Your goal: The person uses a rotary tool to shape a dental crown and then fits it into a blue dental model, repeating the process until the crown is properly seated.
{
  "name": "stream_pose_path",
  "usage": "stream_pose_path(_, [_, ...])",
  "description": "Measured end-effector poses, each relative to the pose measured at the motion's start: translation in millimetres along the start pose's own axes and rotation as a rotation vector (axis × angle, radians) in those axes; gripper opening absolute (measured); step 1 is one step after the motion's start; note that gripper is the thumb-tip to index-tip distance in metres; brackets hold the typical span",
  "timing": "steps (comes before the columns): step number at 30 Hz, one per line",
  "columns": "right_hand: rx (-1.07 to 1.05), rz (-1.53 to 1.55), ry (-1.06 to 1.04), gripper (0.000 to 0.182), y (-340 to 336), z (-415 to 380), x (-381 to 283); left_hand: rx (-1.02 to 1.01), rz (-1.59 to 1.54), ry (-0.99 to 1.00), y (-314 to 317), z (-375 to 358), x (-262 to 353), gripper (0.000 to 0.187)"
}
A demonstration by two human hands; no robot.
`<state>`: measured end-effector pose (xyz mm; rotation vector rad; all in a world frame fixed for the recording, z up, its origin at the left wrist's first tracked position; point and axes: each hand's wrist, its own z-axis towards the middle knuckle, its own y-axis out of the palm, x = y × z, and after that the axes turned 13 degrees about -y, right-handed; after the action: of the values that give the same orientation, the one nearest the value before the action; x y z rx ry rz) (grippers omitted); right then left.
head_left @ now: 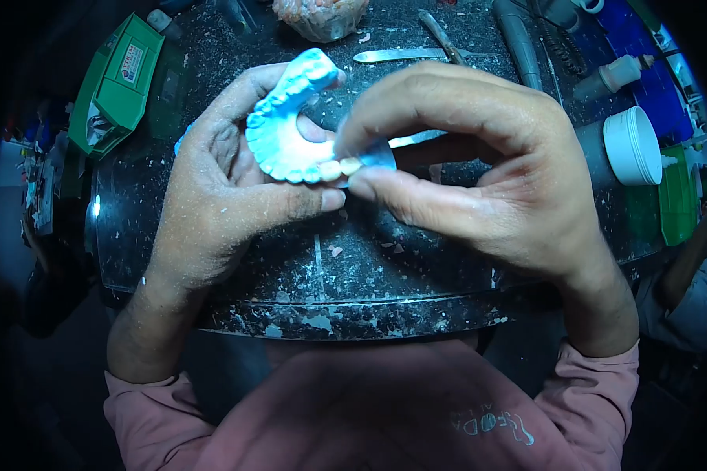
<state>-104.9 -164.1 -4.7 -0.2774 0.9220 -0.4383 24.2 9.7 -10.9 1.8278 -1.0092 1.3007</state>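
Observation:
A horseshoe-shaped plaster dental cast [287, 149], bluish white under the lamp, is held up over the bench by my left hand [212, 188]. The fingers wrap behind it and the thumb lies along its near edge. At the cast's right end sit two cream-coloured tooth crowns [349, 166], side by side in the row of teeth. My right hand [503, 157] pinches at the right-hand crown, thumb below and index fingertip above. A pale strip [416, 139] shows behind the right fingers, mostly hidden by them. White dust covers both hands.
A dark bench [385, 275] carries plaster crumbs. At the back lie a metal spatula [397, 55], a slim-handled tool [440, 35] and a lumpy pinkish mass [320, 16]. A green bin [122, 86] stands left, a white tub [631, 147] right. Another person's arm [687, 263] shows at far right.

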Motion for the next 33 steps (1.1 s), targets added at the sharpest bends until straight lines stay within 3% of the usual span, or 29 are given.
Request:
stream_pose_path(2, [0.094, 0.049, -0.071, 0.028, 0, 1, 4, 0.103, -0.086, 0.025, 4, -3, 6, 0.082])
stream_pose_path(5, [0.107, 0.276, 0.059, 0.032, -2, 0, 4, 0.082, -0.098, -0.013, 6, -5, 10, 0.079])
stream_pose_path(16, [0.17, 0.497, 0.422, 0.027, -13, 5, -2, -0.044, -0.258, -0.052, 6, -6, 12, 0.08])
stream_pose_path(20, [0.198, 0.47, 0.451, 0.025, -8, 3, 2, -0.039, -0.204, -0.048, 6, -4, 10, 0.083])
stream_pose_path(22, [0.204, 0.521, 0.326, 0.023, -5, 1, 5, -0.081, -0.212, 0.027, 5, -2, 9, 0.089])
stream_pose_path(27, [0.196, 0.481, 0.299, 0.022, -8, 2, -2, 0.1, -0.059, 0.112, 15, -3, 10, 0.107])
stream_pose_path(32, [0.205, 0.458, 0.273, 0.023, -8, 4, -10, 0.133, -0.005, 0.114, 15, -5, 11, 0.11])
stream_pose_path(33, [0.214, 0.401, 0.352, 0.023, -7, 5, -17, 0.129, 0.006, 0.133, 13, -4, 10, 0.11])
